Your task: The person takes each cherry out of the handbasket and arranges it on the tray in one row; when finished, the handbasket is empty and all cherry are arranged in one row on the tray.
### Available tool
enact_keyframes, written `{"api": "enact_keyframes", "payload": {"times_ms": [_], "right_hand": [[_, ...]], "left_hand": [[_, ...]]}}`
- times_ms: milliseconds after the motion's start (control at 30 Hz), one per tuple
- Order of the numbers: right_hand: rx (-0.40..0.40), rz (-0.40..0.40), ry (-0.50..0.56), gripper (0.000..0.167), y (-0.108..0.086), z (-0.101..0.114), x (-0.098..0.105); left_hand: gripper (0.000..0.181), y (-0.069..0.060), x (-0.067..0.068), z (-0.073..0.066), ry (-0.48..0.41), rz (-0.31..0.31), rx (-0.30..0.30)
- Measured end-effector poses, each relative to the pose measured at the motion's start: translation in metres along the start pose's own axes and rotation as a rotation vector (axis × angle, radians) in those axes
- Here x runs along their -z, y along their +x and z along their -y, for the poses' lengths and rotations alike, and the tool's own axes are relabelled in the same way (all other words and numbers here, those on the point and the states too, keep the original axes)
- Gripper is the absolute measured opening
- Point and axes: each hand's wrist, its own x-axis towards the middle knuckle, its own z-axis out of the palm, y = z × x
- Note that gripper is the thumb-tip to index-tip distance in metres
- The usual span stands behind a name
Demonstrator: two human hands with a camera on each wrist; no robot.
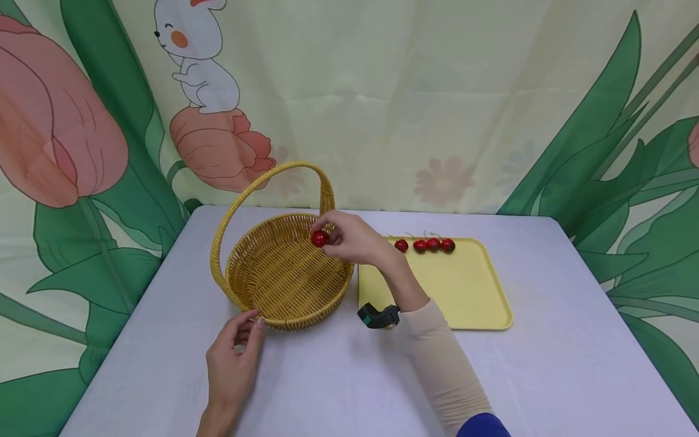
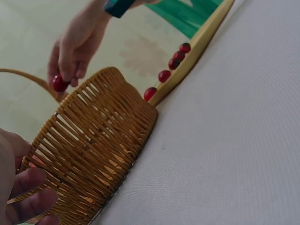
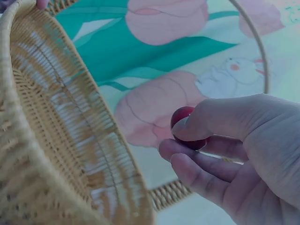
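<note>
A wicker basket (image 1: 235, 276) with a tall arched handle stands on the left half of the table. At its near left rim, my left hand (image 1: 232, 355) pinches the edge between thumb and fingers. My right hand (image 1: 355, 238) is above the basket's right side, holding a dark red cherry (image 1: 319, 238) between thumb and fingertips. In the right wrist view the cherry (image 3: 183, 119) is partly covered by the thumb. The basket's visible floor holds nothing. Several more cherries (image 1: 420, 246) with stems lie along the far edge of a yellow tray (image 1: 464, 291).
The tray sits right beside the basket, partly behind the right forearm. A white cloth covers the table (image 1: 568, 364). Behind the table's far edge hangs a printed backdrop (image 1: 371, 121) with tulips and a rabbit. The basket handle (image 1: 218, 243) arches up to the left of the right hand.
</note>
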Motion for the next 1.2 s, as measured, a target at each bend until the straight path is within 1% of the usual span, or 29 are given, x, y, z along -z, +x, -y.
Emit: {"api": "enact_keyframes", "payload": {"times_ms": [133,233,367,500,633,800,1000,1200], "right_hand": [[-0.029,-0.027,0.047,0.038,-0.012,-0.006,0.01],[-0.036,-0.056,0.048,0.036,-0.021,-0.009,0.016],[-0.043,-0.118,0.014,0.033,-0.032,-0.018,0.021],[-0.062,-0.173,-0.011,0.029,-0.045,-0.032,0.026],[-0.099,-0.208,-0.03,0.024,-0.058,-0.047,0.032],[-0.137,-0.243,-0.081,0.024,-0.077,-0.064,0.045],[-0.199,-0.275,-0.102,0.022,-0.099,-0.083,0.061],[-0.255,-0.332,-0.134,0.022,-0.116,-0.101,0.07]], "left_hand": [[0.02,0.0,0.0,-0.001,-0.006,0.0,-0.004],[0.02,0.0,0.0,-0.001,-0.01,-0.004,-0.004],[0.02,0.0,0.0,-0.001,-0.01,-0.002,0.0],[0.02,0.0,0.0,-0.002,-0.005,0.0,0.006],[0.02,0.0,0.0,-0.003,0.001,0.004,0.016],[0.02,0.0,0.0,-0.003,0.01,0.004,0.022],[0.019,0.0,0.0,-0.004,0.011,0.0,0.029],[0.019,0.0,0.0,-0.004,0.016,0.005,0.04]]}}
